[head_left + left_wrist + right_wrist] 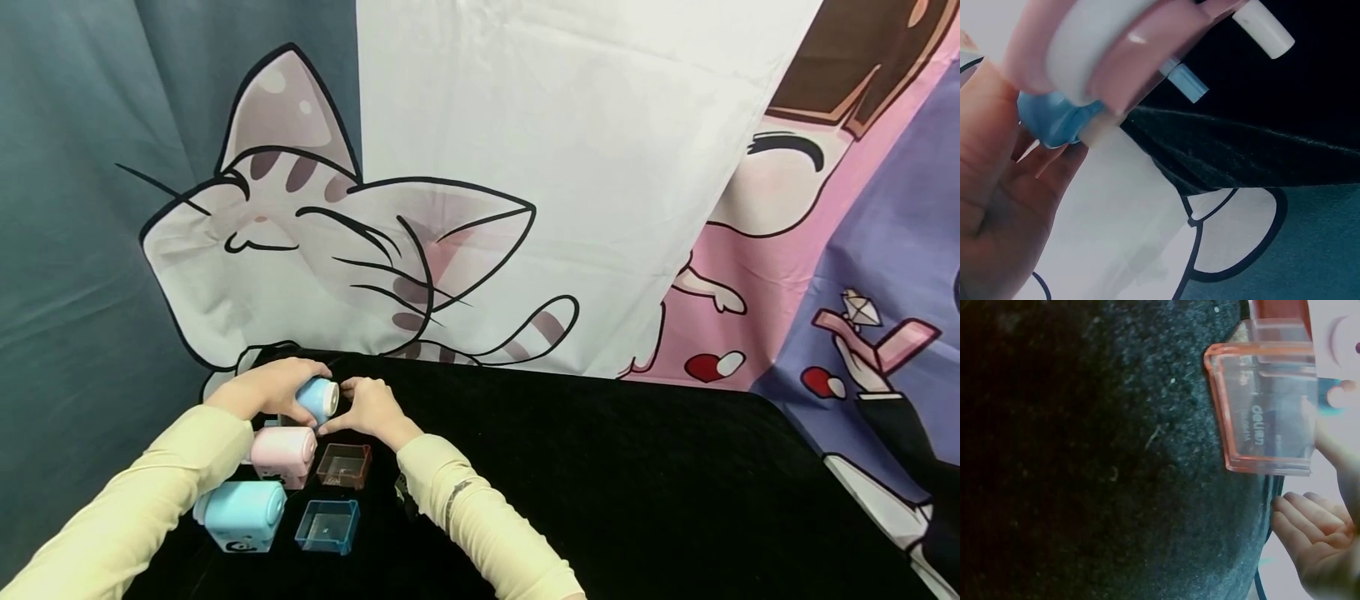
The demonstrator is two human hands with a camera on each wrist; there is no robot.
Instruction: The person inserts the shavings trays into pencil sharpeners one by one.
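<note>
My left hand (281,386) grips a blue pencil sharpener (318,398) at the table's back left, its pale round end facing right. In the left wrist view, part of the blue body (1054,119) shows beside the thumb. My right hand (372,408) is at the sharpener's right side, fingers extended and thumb near its lower edge; contact is unclear. In front of the hands stand a pink pencil sharpener (282,455) and a light blue one (242,515). A clear reddish drawer (345,465) lies right of the pink one, and a clear blue drawer (327,526) right of the light blue one.
A black cloth (600,483) covers the table. Behind it hangs a printed cat backdrop (480,250). In the left wrist view, a white crank handle (1265,28) and a blue crank handle (1188,82) stick out near the pink sharpener.
</note>
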